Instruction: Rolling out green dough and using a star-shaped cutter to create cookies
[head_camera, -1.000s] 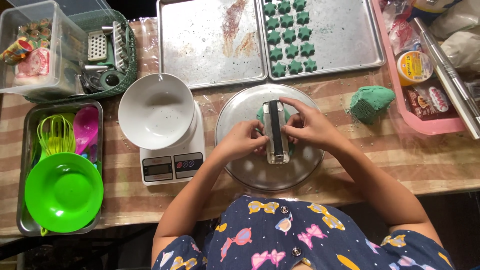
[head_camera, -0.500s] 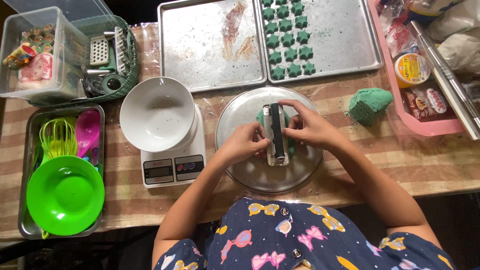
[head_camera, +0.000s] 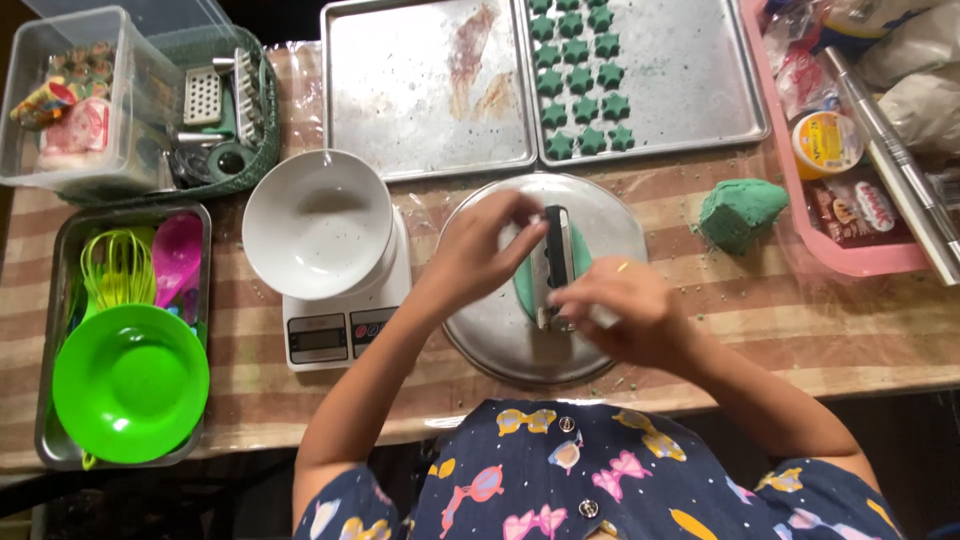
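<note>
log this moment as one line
left hand on press | right hand at its near end | green dough on round tray

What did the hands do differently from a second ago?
The left hand slid up to the far end of the dark tool, and the right hand dropped to its near end; before, they gripped it from the two sides. The tool stayed on the green dough on the round plate. The bowl, trays and dough lump did not move.

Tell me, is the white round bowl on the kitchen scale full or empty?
Empty. The white round bowl on the kitchen scale shows its bare white inside, apart from a few tiny specks.
</note>
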